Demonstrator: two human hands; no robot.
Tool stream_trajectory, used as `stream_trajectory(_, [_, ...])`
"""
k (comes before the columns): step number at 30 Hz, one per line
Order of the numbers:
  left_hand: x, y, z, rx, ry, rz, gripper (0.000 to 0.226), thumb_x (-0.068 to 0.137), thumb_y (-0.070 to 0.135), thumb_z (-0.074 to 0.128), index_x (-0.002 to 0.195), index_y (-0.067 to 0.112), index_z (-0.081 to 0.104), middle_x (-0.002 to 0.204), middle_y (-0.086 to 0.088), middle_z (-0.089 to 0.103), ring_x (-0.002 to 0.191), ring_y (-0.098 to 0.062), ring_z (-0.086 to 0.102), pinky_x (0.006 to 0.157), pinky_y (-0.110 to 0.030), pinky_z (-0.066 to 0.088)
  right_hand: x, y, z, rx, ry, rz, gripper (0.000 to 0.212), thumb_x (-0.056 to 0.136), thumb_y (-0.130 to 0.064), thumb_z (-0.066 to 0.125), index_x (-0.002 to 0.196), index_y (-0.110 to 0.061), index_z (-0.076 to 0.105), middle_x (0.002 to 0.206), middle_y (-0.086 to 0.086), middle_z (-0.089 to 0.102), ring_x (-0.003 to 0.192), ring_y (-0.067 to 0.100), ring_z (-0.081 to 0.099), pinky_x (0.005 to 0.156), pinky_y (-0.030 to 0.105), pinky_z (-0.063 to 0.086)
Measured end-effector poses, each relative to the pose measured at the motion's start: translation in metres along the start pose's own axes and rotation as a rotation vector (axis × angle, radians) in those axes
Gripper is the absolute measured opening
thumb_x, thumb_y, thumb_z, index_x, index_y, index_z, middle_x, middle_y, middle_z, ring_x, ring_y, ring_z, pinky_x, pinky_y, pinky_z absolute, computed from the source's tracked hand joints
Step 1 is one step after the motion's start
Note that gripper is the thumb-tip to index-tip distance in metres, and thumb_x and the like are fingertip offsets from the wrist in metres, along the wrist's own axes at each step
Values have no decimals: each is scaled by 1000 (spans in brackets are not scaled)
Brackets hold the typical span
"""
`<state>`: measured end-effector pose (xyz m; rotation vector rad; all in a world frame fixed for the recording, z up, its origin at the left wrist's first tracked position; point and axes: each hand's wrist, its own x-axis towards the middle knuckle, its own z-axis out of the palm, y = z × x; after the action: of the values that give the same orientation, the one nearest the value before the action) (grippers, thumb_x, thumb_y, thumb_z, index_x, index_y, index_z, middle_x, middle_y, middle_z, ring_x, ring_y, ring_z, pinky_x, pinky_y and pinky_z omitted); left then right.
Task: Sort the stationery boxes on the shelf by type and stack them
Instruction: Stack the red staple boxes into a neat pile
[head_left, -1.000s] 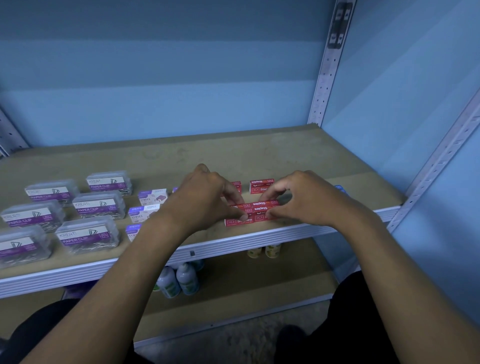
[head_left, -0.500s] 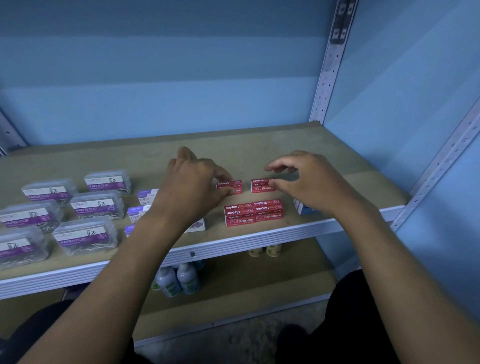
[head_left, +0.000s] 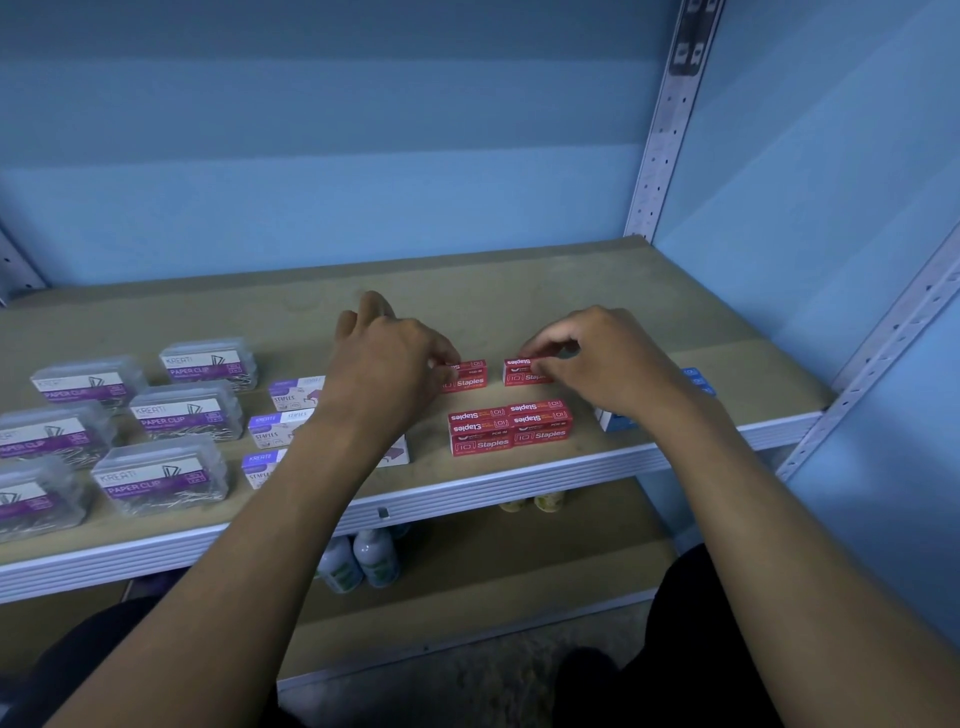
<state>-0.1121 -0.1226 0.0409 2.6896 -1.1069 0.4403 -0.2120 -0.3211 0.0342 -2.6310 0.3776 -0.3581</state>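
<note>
Behind the red stack, the left hand pinches one red box, the right hand pinches another, probably to stack both.

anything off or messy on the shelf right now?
Nothing spilled or damaged. Two red staple boxes, one at the left hand and one at the right hand, sit apart behind the red stack, not yet on it. Paper clip boxes sit neatly in rows.
</note>
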Motion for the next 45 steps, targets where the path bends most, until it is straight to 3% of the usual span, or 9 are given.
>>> stream_trajectory(7, [-1, -2, -3, -47, 20, -7, 24, 88, 50, 63, 106, 39, 75, 104, 12, 73, 112, -24, 39, 90, -39, 34, -4, -2, -1, 18, 22, -12, 16, 90, -36, 74, 105, -35, 79, 107, -17, 76, 99, 5, 64, 94, 40, 55])
stream_trajectory(26, [-31, 8, -23, -116, 42, 65, 28, 84, 55, 63, 105, 40, 74, 100, 20, 72, 96, -10, 33, 77, -30, 30, -35, -13, -11, 37, 12, -69, 20, 91, -38, 73, 109, -32, 78, 110, -12, 74, 96, 3, 60, 80, 24, 52])
stream_trajectory(31, [-32, 7, -17, -144, 39, 73, 22, 85, 52, 65, 100, 40, 76, 95, 19, 73, 97, -13, 37, 83, -33, 37, -36, -14, -10, 34, 8, -47, 15, 89, -37, 74, 103, -35, 80, 102, -17, 74, 94, 3, 63, 89, 35, 55])
stream_trajectory(41, [-28, 1, -6, -203, -32, 66, 20, 86, 48, 65, 102, 40, 75, 98, 21, 72, 99, -12, 37, 87, -36, 42, -36, -14, -11, 31, -73, -31, 14, 93, -35, 71, 105, -36, 79, 107, -14, 75, 98, 4, 64, 86, 30, 57])
stream_trajectory(45, [-27, -1, -1, -192, -53, 64, 20, 87, 50, 63, 102, 43, 75, 100, 19, 72, 98, -12, 35, 86, -40, 45, -37, -16, -12, 5, -119, -29, 17, 95, -40, 67, 107, -36, 78, 109, -15, 75, 100, 7, 65, 92, 38, 56])
